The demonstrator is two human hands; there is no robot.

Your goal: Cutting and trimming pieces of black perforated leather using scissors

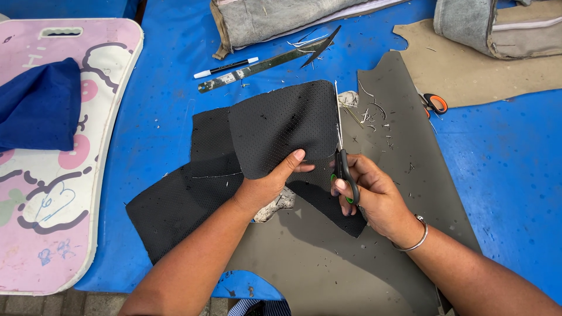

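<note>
A piece of black perforated leather-like sheet [281,126] is lifted off a larger black perforated sheet [181,202]. My left hand [269,184] pinches its lower edge, thumb on top. My right hand [372,196] grips scissors [344,169] with black and green handles; the blades run up along the right edge of the lifted piece. A silver bangle [414,240] is on my right wrist. Both sheets lie over a grey-brown sheet [328,257] on a blue table [503,164].
A pink and white foam board [52,193] with a folded blue cloth [38,105] lies at left. A long metal ruler [257,65], a marker pen [225,67], orange-handled scissors [434,103], rolled grey material [281,17] and a tan sheet [468,70] sit at the back.
</note>
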